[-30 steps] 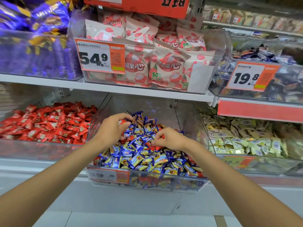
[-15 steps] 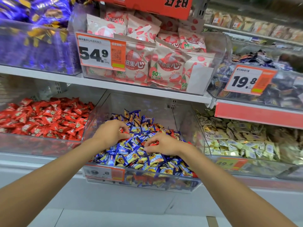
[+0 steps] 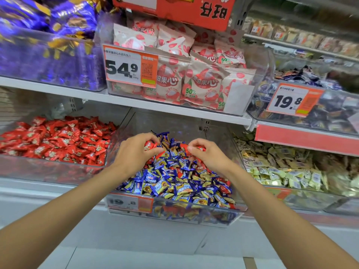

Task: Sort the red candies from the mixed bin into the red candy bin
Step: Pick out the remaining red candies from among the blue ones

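Shop shelf (image 3: 48, 193), lower row: left hand (image 3: 134, 153) and right hand (image 3: 210, 155) over the mixed bin (image 3: 194, 214), fingers (image 3: 147, 135) of each curled, pinching a red candy (image 3: 148, 146) (one apiece), red candy bin (image 3: 48, 169) just beside, leftward, nearer the left hand.

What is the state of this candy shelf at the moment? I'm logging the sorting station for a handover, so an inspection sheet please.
Surface: white shelf above the clear bins.
Job's things: mixed bin heaped with blue-and-yellow candies and some red ones; red candy bin on its left, well filled.
Clutter: nothing seen.
Grippers: left hand pinches one red candy; right hand pinches a second red candy; both over the mixed bin.
Cables: nothing seen.
Surroundings: pale candy bin at right; pink bags with a 54.9 price tag above; purple sweets upper left.
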Demonstrator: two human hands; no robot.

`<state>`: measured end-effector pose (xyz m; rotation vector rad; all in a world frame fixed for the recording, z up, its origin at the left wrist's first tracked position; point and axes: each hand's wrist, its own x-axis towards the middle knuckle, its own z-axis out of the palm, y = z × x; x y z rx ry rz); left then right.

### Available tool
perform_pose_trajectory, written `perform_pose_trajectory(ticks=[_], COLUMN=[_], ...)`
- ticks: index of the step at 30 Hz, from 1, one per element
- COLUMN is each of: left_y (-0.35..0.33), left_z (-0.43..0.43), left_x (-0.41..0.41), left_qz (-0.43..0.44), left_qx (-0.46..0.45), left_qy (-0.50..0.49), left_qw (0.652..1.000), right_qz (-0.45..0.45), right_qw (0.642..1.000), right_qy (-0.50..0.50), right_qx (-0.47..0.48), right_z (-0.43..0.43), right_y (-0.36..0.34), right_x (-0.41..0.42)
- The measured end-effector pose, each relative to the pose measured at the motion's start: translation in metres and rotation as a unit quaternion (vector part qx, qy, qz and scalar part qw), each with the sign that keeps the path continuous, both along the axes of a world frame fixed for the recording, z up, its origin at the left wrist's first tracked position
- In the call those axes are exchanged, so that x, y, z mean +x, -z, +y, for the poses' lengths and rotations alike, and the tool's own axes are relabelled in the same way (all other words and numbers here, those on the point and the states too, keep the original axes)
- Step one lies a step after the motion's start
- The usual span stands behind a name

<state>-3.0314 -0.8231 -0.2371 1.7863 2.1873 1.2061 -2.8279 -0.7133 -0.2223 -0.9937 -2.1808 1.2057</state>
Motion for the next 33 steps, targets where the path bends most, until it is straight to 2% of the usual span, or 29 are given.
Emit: perform_pose_trajectory(ticks=[5,7,10,12,15,18,21,22,26,29,33], left_y=[-0.023,-0.029,-0.023,-0.018,-0.013,-0.004,0.008,0.009,0.003,-0.002,-0.016], left_z=[-0.031,-0.049,-0.066,-0.074,-0.079,-0.078,-0.076,-0.077,-0.066,-0.046,-0.019], left_x=[-0.009,-0.027,-0.085,-0.130,-0.188,-0.231,-0.243,-0.239,-0.205,-0.153,-0.070], left_qz=[-0.088,-0.096,-0.099,-0.133,-0.124,-0.126,-0.051,-0.036,0.040,0.031,0.035], left_qx=[0.052,0.068,0.089,0.102,0.121,0.084,-0.018,-0.036,0.005,0.019,0.005], left_qy=[0.063,0.063,-0.012,-0.079,-0.179,-0.214,-0.233,-0.233,-0.133,-0.008,0.106], left_qw=[0.993,0.991,0.991,0.983,0.968,0.965,0.971,0.971,0.990,0.999,0.994], right_qz=[0.059,0.069,0.052,0.043,0.022,-0.011,-0.109,-0.115,-0.099,-0.101,-0.117], right_qw=[0.998,0.997,0.996,0.991,0.984,0.980,0.965,0.962,0.968,0.976,0.986], right_qy=[0.029,0.020,-0.014,-0.038,-0.054,-0.083,-0.132,-0.142,-0.103,-0.054,0.021], right_qx=[0.015,0.033,0.077,0.117,0.168,0.180,0.199,0.200,0.207,0.187,0.118], right_z=[-0.034,-0.050,-0.071,-0.077,-0.073,-0.063,-0.058,-0.059,-0.051,-0.038,-0.022], right_y=[-0.011,-0.014,-0.019,-0.023,-0.023,-0.018,-0.014,-0.016,-0.023,-0.018,-0.006], right_x=[-0.023,-0.043,-0.086,-0.125,-0.194,-0.252,-0.270,-0.265,-0.210,-0.138,-0.043])
